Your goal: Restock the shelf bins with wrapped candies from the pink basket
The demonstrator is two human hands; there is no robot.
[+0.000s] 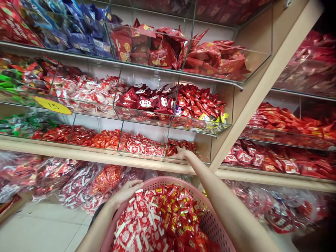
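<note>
My left hand (128,191) grips the rim of a pink perforated plastic basket (149,182) at its left side, fingers over the edge. Inside the basket lie red-and-white wrapped candies (139,220) on the left and shiny red candies with yellow print (174,210) on the right. My right hand (181,153) reaches over the basket into the bottom shelf's right-end compartment. Its fingers look spread, touching small dark-red wrapped candies (187,144); the fingertips are partly hidden. Just left of that compartment is one with red-and-white candies (141,145).
Clear-fronted shelves with wrapped sweets rise above, and a wooden upright (252,101) borders them on the right. A yellow tag (52,105) reads 15. Plastic bags of candy (78,182) sit below the bottom ledge (78,154), over the tiled floor (49,227).
</note>
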